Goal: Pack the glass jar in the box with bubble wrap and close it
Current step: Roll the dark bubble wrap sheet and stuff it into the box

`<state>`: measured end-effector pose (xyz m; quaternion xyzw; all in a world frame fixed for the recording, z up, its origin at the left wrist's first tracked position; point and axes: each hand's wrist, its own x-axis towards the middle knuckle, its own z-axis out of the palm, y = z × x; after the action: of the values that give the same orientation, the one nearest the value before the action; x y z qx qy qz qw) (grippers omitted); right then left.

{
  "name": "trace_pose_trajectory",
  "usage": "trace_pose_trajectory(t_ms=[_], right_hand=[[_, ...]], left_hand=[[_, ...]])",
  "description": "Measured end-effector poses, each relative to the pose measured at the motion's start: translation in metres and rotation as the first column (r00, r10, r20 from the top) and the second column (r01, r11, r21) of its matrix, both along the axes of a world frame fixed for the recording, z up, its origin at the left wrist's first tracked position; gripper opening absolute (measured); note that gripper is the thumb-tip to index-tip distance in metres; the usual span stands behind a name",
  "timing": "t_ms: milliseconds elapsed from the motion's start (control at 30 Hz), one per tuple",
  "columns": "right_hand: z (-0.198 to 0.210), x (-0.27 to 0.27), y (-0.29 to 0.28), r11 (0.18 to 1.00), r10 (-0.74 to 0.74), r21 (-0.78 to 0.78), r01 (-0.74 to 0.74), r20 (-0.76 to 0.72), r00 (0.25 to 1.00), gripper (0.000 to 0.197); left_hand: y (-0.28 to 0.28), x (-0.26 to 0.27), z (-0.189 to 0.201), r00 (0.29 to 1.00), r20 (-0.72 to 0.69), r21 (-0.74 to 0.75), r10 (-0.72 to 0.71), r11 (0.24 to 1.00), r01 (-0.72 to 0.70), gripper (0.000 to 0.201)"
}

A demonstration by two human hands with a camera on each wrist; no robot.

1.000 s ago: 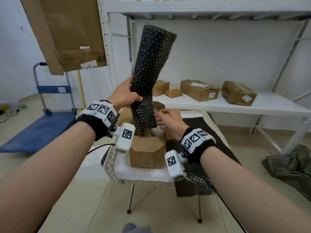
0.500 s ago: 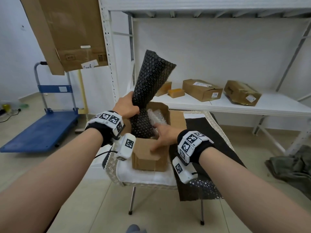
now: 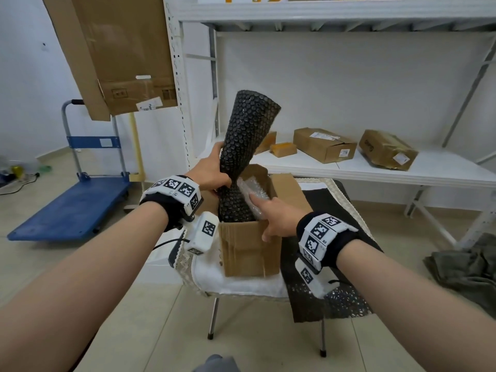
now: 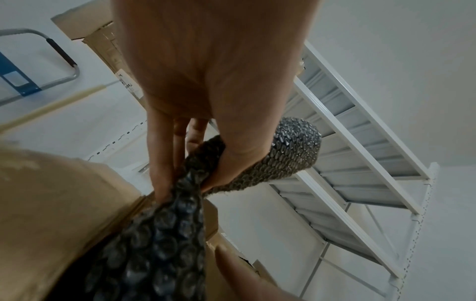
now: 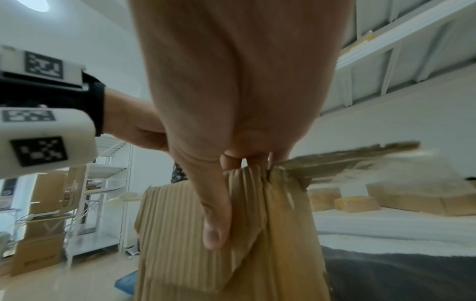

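A long roll of black bubble wrap [image 3: 247, 135] stands upright with its lower end inside the open cardboard box [image 3: 249, 248]. My left hand [image 3: 224, 181] grips the roll at its pinched waist, just above the box rim; the left wrist view shows thumb and fingers squeezing the black bubble wrap [image 4: 159, 244]. My right hand [image 3: 261, 217] holds the box's front right corner, thumb outside, fingers over the rim and touching clear bubble wrap [image 3: 251, 187] inside. In the right wrist view the thumb lies on the box [image 5: 185, 234] wall. No glass jar shows.
The box sits on a small table with a white cloth [image 3: 236, 285]. A black bubble wrap sheet [image 3: 322, 210] hangs over its right side. Behind is a white shelf [image 3: 375, 173] with several cardboard boxes. A blue trolley [image 3: 75, 205] stands left, a crumpled cloth [image 3: 467, 269] lies right.
My left hand has lowered the black roll deeper into the box. My right hand dropped from the roll's base to the box's front right corner.
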<state>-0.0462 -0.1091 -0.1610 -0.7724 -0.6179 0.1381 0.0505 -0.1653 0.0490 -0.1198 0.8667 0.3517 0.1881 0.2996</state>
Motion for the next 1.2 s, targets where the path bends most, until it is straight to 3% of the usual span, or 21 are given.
trace_pose_trajectory(t_ms=[100, 200, 300, 433, 567, 633, 800, 867, 1067, 1200], right_hand=[[-0.006, 0.001, -0.006, 1.0, -0.011, -0.004, 0.011, -0.144, 0.99, 0.1], [-0.012, 0.006, 0.001, 0.956, -0.033, 0.258, 0.14, -0.378, 0.925, 0.081], [-0.016, 0.004, 0.013, 0.899, -0.013, 0.39, 0.199, -0.432, 0.902, 0.055], [-0.024, -0.015, 0.027, 0.958, -0.058, 0.234, 0.165, -0.406, 0.912, 0.056], [-0.039, -0.027, 0.048, 0.968, -0.098, 0.182, 0.171, -0.353, 0.93, 0.067], [-0.039, -0.029, 0.056, 0.981, -0.11, 0.117, 0.155, -0.322, 0.94, 0.064], [-0.039, -0.028, 0.071, 0.993, -0.117, -0.019, 0.116, -0.244, 0.963, 0.056], [-0.04, -0.026, 0.073, 0.994, -0.106, -0.059, 0.095, -0.238, 0.965, 0.057], [-0.045, -0.022, 0.074, 0.991, -0.103, -0.11, 0.078, -0.242, 0.965, 0.044], [-0.049, -0.02, 0.072, 0.99, -0.116, -0.104, 0.092, -0.259, 0.959, 0.041]], left_hand=[[-0.004, -0.004, -0.014, 0.999, -0.003, -0.045, -0.032, 0.998, 0.032, 0.095], [-0.002, -0.007, -0.026, 0.999, -0.012, -0.015, -0.031, 0.999, 0.031, 0.096], [-0.001, -0.006, -0.033, 1.0, 0.021, -0.081, -0.005, 0.997, 0.007, 0.097], [0.002, 0.0, -0.036, 0.998, 0.055, -0.145, 0.028, 0.989, -0.019, 0.096], [0.001, 0.009, -0.039, 0.998, 0.012, -0.208, 0.062, 0.976, -0.058, 0.097], [0.001, 0.011, -0.039, 0.993, 0.007, -0.228, 0.119, 0.967, -0.115, 0.093], [0.017, 0.019, -0.033, 0.991, 0.025, 0.023, 0.135, 0.991, -0.135, 0.107], [0.021, 0.023, -0.027, 0.991, 0.051, 0.047, 0.128, 0.99, -0.13, 0.112], [0.033, 0.037, -0.012, 0.982, 0.139, 0.125, 0.131, 0.981, -0.149, 0.084], [0.036, 0.034, -0.014, 0.982, 0.154, 0.256, -0.109, 0.964, 0.067, 0.056]])
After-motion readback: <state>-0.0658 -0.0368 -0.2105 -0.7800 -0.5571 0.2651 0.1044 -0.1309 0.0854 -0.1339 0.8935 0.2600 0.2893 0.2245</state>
